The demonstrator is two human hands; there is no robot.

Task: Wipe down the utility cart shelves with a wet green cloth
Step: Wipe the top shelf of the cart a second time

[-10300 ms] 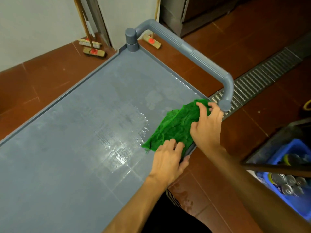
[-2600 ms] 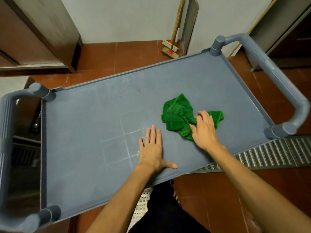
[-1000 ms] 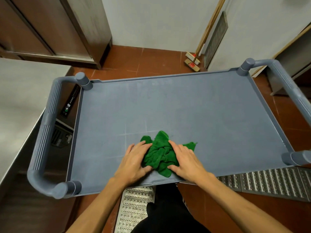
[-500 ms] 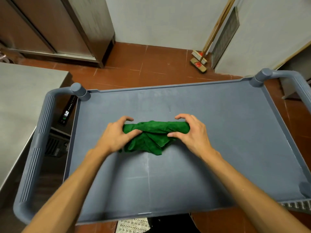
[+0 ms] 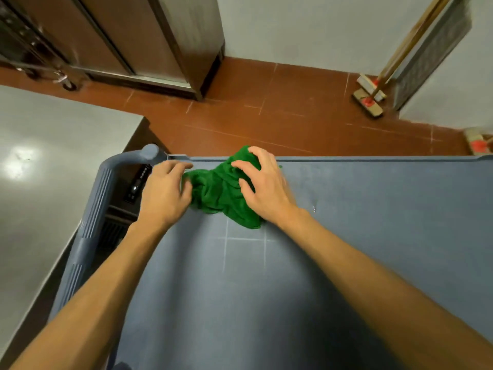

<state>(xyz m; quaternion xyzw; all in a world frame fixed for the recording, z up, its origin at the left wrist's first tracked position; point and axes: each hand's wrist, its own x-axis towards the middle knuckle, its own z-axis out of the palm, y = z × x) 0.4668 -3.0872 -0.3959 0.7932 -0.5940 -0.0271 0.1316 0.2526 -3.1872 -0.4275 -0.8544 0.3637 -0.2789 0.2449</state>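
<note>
Head view looks down on the green cloth (image 5: 221,196), bunched into a crumpled wad on the grey-blue top cart shelf (image 5: 360,236), near the far left corner and just short of the raised back rim. Both hands are on it. The left hand (image 5: 162,194) sits at the cloth's left end, fingers curled and thumb pressed into the fabric, pinching that end; its index finger reaches along the back rim. The right hand (image 5: 264,188) lies over the cloth's right half with fingers spread and arched, the fingertips (image 5: 253,152) hooked over the highest fold, clutching the wad from above. A tail of cloth pokes out beside the right wrist. Faint pale lines cross the shelf just nearer than the cloth.

Left of the hands, the ribbed cart handle (image 5: 92,222) bends round to its corner post (image 5: 150,152), just beside the left hand. Beneath the handle a black control panel (image 5: 137,182) shows, partly hidden by that hand. Further left stands a stainless steel desk (image 5: 40,169) with a glare spot. Beyond the cart lie red floor tiles (image 5: 266,108), a steel cabinet (image 5: 165,36) against the white wall (image 5: 306,28), and wooden-handled brushes (image 5: 369,98) leaning beside a grey grille panel (image 5: 432,49). Another brush head (image 5: 477,142) rests at the right edge.
</note>
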